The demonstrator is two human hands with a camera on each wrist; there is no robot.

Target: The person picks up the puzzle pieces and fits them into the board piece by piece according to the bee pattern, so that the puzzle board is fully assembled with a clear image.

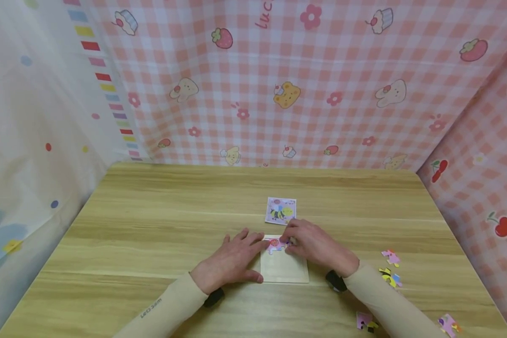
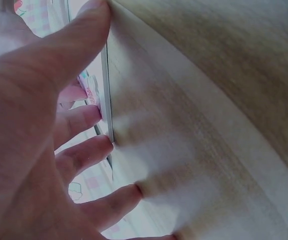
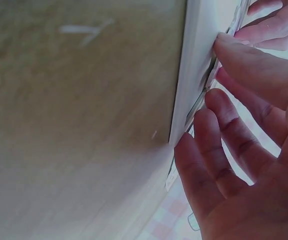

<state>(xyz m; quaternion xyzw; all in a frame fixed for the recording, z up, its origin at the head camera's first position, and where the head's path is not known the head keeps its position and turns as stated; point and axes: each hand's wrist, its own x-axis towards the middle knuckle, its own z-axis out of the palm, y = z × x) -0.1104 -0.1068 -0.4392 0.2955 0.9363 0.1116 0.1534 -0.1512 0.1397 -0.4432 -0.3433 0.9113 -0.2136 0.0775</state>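
A square wooden puzzle tray (image 1: 284, 270) lies on the table, with a pink jigsaw piece (image 1: 273, 246) bearing a red swirl in its far left corner. My left hand (image 1: 233, 258) rests along the tray's left side, fingers spread; its index fingertip touches that piece and its thumb lies by the near left corner. At the far right part of the tray, my right hand (image 1: 314, 241) pinches another jigsaw piece (image 1: 293, 241) between thumb and fingers, mostly hidden by them. In the right wrist view, the right thumb (image 3: 254, 62) presses down at the tray's surface.
Just beyond the tray lies a square picture card (image 1: 280, 210) with a bee on it. Several loose jigsaw pieces are spread on the right, among them a pink one (image 1: 391, 257), a yellow and black one (image 1: 388, 277) and one near the table's front right (image 1: 449, 324).
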